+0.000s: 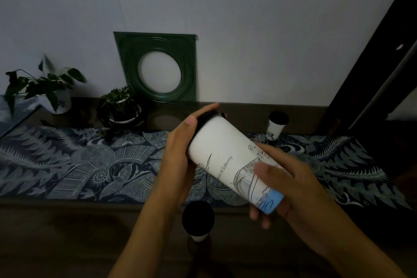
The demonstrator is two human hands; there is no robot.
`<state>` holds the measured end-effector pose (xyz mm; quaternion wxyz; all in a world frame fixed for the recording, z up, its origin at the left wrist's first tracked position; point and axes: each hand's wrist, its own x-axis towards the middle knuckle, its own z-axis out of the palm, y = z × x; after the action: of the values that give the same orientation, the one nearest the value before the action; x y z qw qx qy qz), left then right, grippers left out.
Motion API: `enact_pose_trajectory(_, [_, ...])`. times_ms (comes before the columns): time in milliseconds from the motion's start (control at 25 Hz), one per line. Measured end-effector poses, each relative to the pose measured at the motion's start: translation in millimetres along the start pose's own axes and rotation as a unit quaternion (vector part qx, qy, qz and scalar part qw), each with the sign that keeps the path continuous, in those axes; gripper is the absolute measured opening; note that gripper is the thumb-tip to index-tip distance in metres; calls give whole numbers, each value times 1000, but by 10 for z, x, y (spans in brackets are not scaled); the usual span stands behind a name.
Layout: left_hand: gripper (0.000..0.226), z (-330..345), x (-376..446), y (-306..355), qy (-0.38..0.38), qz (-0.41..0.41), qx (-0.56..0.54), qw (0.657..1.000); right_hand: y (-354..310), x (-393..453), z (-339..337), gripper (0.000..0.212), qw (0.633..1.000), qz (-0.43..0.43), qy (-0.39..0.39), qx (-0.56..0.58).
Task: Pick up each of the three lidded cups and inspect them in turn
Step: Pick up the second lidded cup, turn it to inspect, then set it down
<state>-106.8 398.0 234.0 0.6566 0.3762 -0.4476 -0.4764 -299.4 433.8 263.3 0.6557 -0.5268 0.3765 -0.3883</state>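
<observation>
Tall white cup [228, 160] held tilted over the counter [67, 221], lid end up-left; left hand [180, 146] fingers curl round its black lid [206, 119], right hand [291, 189] grips the base; rotate slowly w/ lid pressed on; 2 other cups [277, 125] [198, 221] wait.

A line of small printed words is seen on the side of the tilted white cup [228, 160], among the ink drawings, but it is too blurred to be read. No other text, number or sign can be read.
</observation>
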Motion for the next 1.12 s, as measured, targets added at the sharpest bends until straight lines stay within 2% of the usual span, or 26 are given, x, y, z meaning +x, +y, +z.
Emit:
enact_pose_trajectory(80, [46, 19, 11, -18, 20, 4, -2, 1000, -24, 13, 17, 42, 999, 29, -17, 34])
enact_pose_trajectory(120, [44, 37, 21, -18, 34, 4, 5, 999, -27, 11, 18, 45, 1000, 5, -10, -25])
enact_pose_trajectory(160, [43, 54, 31, -13, 48, 3, 16, 999, 7, 21, 6, 53, 982, -58, 1, -178])
enact_pose_trajectory(200, [41, 66, 40, -17, 59, -1, 28, 998, 35, 42, -21, 67, 913, -138, 14, -384])
enact_pose_trajectory(240, [40, 71, 48, -25, 65, -9, 36, 997, 89, 74, -58, 78, 808, -202, 39, -553])
enact_pose_trajectory(280, [39, 77, 53, -28, 66, -18, 41, 997, 138, 104, -77, 86, 728, -254, 53, -635])
enact_pose_trajectory(320, [39, 77, 52, -32, 60, -24, 43, 997, 182, 118, -101, 88, 708, -271, 54, -650])
enact_pose_trajectory(360, [39, 77, 47, -33, 50, -26, 44, 997, 198, 108, -100, 88, 718, -271, 56, -639])
enact_pose_trajectory(400, [40, 67, 44, -32, 39, -24, 44, 998, 176, 89, -77, 86, 752, -257, 57, -604])
enact_pose_trajectory(440, [41, 50, 41, -25, 28, -18, 40, 999, 136, 78, -47, 84, 819, -209, 57, -532])
enact_pose_trajectory(480, [42, 33, 36, -16, 15, -10, 30, 999, 104, 61, -40, 81, 900, -140, 48, -410])
enact_pose_trajectory(520, [45, 22, 34, -10, 5, -6, 16, 1000, 58, 42, -38, 76, 965, -72, 24, -250])
enact_pose_trajectory(560, [49, 16, 28, -12, -1, -5, 3, 1000, 12, 23, -46, 69, 994, -26, 2, -107])
enact_pose_trajectory(640, [53, 28, 23, -21, 2, -6, -6, 1000, 1, 24, -63, 56, 999, 15, -30, 32])
enact_pose_trajectory(720, [46, 66, 22, -27, 27, -7, -1, 1000, -35, 13, -70, 50, 999, 21, -27, 37])
enact_pose_trajectory(760, [43, 95, 24, -20, 41, -9, 2, 999, -25, 6, -73, 54, 999, -13, -10, -52])
enact_pose_trajectory(800, [42, 118, 30, -14, 52, -13, 7, 999, 8, 13, -87, 62, 972, -85, 8, -221])
enact_pose_trajectory(840, [40, 136, 39, -12, 60, -20, 11, 998, 34, 31, -109, 72, 888, -169, 39, -426])
enact_pose_trajectory(880, [39, 151, 46, -12, 64, -28, 13, 998, 78, 51, -135, 78, 786, -243, 76, -564])
enact_pose_trajectory(920, [39, 163, 48, -8, 63, -34, 14, 997, 114, 62, -167, 82, 720, -291, 88, -625])
enact_pose_trajectory(960, [40, 171, 45, -8, 58, -36, 14, 998, 128, 50, -182, 83, 705, -307, 90, -634])
enact_pose_trajectory(1000, [42, 174, 37, -10, 51, -36, 12, 998, 124, 30, -184, 82, 722, -304, 89, -615])
enact_pose_trajectory(1040, [44, 169, 27, -9, 44, -34, 7, 998, 90, 11, -163, 79, 776, -275, 87, -560])
enact_pose_trajectory(1080, [46, 158, 17, -7, 34, -31, -1, 999, 41, -6, -137, 73, 860, -213, 85, -455])
enact_pose_trajectory(1120, [49, 148, 8, -5, 19, -28, -12, 999, -11, -27, -111, 65, 941, -134, 70, -303])
